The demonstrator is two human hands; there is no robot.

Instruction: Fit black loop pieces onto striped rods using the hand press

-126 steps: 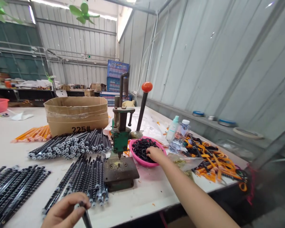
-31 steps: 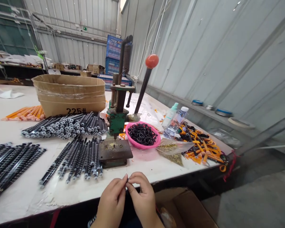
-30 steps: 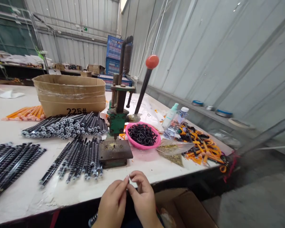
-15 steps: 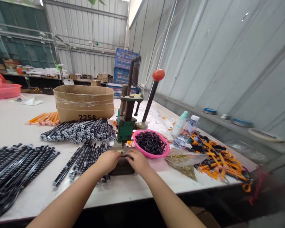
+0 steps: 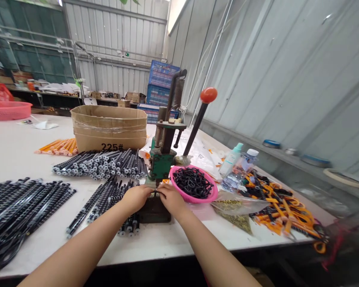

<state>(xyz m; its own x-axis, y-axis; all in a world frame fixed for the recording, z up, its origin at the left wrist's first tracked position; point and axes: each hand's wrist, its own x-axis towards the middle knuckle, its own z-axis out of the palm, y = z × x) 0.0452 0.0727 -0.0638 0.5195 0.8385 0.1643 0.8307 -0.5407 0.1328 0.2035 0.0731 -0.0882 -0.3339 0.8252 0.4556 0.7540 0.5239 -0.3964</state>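
Observation:
My left hand (image 5: pixel 138 198) and my right hand (image 5: pixel 171 199) meet at the base of a green hand press (image 5: pixel 161 163), under its ram. The fingers of both are closed in a pinch, fingertips almost touching, on a thin black strip that is mostly hidden by them. A lever with a red knob (image 5: pixel 208 95) rises from the press, tilted right. Just right of the press, a pink basket (image 5: pixel 214 195) holds many black loops. Black-and-white striped rods (image 5: pixel 103 203) lie close to my left forearm, some of them beside the press base.
Behind the press's left side stands a cardboard box (image 5: pixel 107 129), with more striped rods (image 5: pixel 100 164) before it. Another bundle (image 5: pixel 24 215) lies far left. To the right are a bag of small brass-coloured parts (image 5: pixel 235 215), a clear bottle (image 5: pixel 239 171), a spray bottle (image 5: pixel 231 161) and orange-black straps (image 5: pixel 287 207).
The view has shifted slightly, so the press appears further right. My hands remain pinched together under the ram, now slightly higher against the press base. The lever stays up.

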